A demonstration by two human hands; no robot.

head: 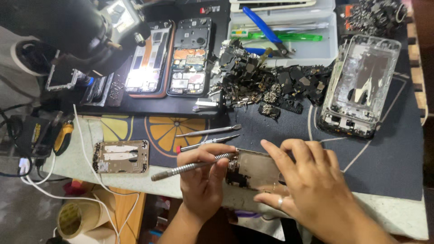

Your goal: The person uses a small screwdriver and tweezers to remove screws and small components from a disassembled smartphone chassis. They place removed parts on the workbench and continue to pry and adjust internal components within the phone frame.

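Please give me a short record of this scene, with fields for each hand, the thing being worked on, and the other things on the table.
left hand: grips a metal screwdriver, tip on the phone frame
right hand: steadies the opened phone frame
beside: two loose metal tools, gold phone frame
farther: heap of small dark parts, two open phones, stack of silver frames

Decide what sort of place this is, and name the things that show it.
Probably a phone repair bench. Two opened phones lie on a dark mat, a heap of small removed parts sits beside them, and the left hand holds a metal screwdriver to a phone frame.
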